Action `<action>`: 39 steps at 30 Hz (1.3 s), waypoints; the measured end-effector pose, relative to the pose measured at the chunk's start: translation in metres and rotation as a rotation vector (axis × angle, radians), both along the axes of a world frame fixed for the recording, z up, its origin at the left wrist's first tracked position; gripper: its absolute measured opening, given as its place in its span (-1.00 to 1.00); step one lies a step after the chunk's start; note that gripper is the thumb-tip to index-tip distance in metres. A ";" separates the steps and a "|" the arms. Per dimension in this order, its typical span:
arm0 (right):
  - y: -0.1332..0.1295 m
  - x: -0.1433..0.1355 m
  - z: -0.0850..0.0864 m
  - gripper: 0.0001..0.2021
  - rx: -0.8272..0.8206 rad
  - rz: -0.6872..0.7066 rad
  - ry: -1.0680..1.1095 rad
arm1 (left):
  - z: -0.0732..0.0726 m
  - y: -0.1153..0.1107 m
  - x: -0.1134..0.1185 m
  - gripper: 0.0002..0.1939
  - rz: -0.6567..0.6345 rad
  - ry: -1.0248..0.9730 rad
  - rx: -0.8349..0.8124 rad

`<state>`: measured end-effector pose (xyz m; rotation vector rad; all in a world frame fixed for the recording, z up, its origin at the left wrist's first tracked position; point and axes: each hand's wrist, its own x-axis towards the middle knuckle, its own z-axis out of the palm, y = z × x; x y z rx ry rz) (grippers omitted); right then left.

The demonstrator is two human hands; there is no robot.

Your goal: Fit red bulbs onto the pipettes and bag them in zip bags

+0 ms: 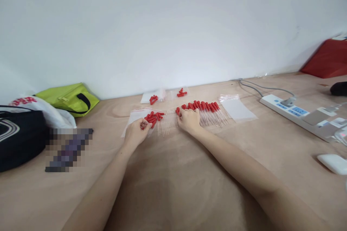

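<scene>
Many red caps (152, 117) lie heaped on a bag (132, 118) — left hand (136, 132) pinching one; right hand (189, 120) curled among capped sticks (208, 107), its grip unclear.

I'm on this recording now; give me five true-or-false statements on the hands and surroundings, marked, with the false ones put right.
1. The left hand is at the pile of red pieces. True.
2. A grey plug sits in the power strip. True.
3. The right hand rests on the power strip. False: the right hand is at the row of red-topped sticks.
4. A clear plastic bag lies right of the sticks. True.
5. The lime-green bag is at the picture's right. False: it is at the left.
</scene>
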<state>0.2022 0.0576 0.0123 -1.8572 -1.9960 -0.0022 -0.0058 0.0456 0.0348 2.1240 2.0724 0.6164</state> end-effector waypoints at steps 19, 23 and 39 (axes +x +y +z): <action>0.016 -0.014 0.013 -0.74 -0.298 -0.087 -0.101 | -0.020 -0.002 0.007 -0.86 -0.011 0.158 0.158; 0.000 0.002 0.006 -0.74 -0.136 -0.062 -0.079 | -0.024 0.000 0.009 -0.88 -0.020 0.162 0.190; -0.061 0.096 -0.032 -0.61 0.244 0.343 0.220 | -0.020 -0.029 0.047 -0.90 -0.667 -0.110 0.075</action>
